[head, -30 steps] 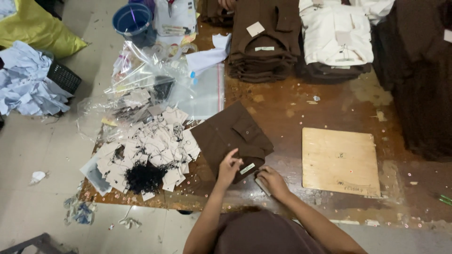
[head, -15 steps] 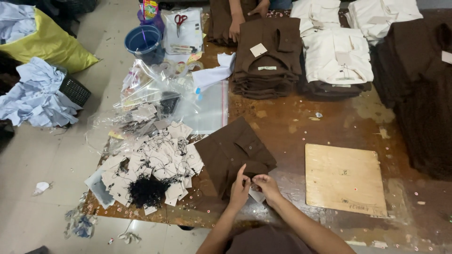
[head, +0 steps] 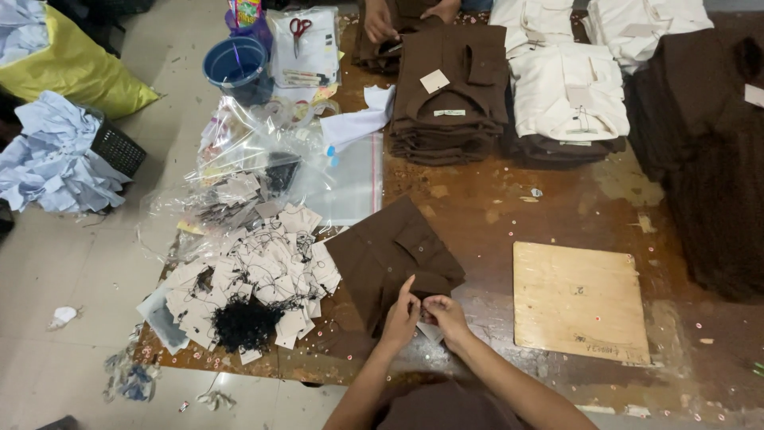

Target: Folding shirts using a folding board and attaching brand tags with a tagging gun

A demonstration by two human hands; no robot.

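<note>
A folded brown shirt lies on the worn wooden table in front of me. My left hand and my right hand meet at its near edge, fingers pinched together on the fabric and a small pale tag that peeks out under my right hand. A heap of pale paper tags with black strings lies just left of the shirt.
A plywood board lies at right. Stacks of folded brown shirts and white shirts sit at the back, where another person's hands work. Clear plastic bags, a blue bucket and scissors are at left.
The view has tilted and drawn nearer. My two hands have come together at the shirt's near edge, pinching it with the tag.
</note>
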